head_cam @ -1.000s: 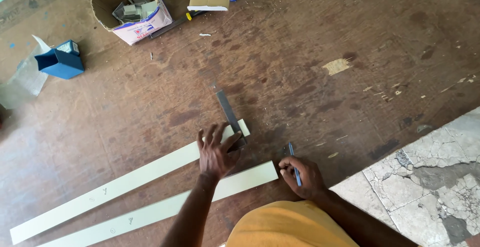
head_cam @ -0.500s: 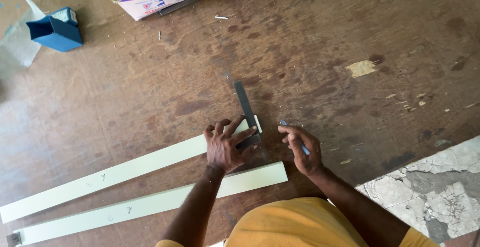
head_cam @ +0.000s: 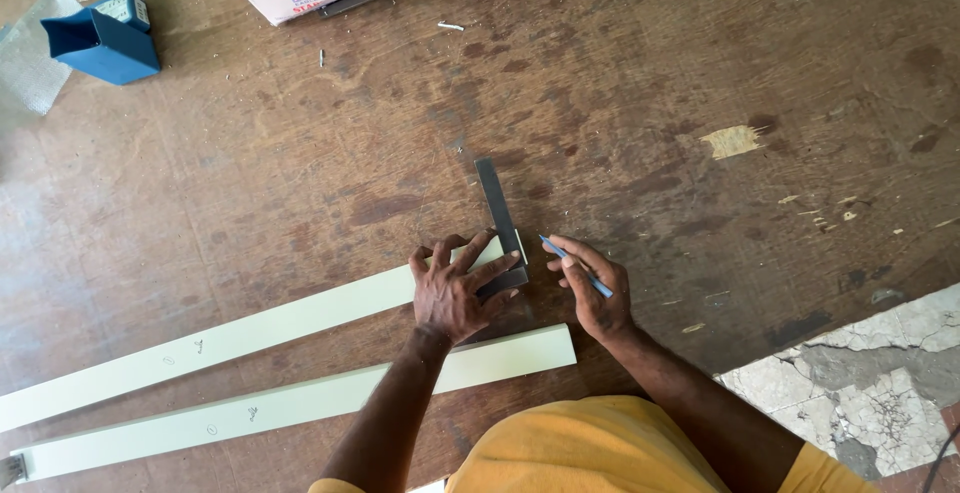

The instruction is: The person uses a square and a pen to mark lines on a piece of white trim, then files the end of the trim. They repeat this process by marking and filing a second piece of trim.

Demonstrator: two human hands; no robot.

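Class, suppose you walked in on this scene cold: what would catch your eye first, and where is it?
At centre, the left hand presses a dark metal square onto the end of a pale strip, while the right hand holds a blue pen beside the blade. A second pale strip lies nearer the person; a blue box sits top left.

Soft, even daylight fills the view, bright without glare. The blue plastic bin [head_cam: 100, 41] casts only a faint shadow beside itself. Focus stays sharp around it and across the worn brown wooden floor [head_cam: 300, 173]; little blur or edge distortion shows.
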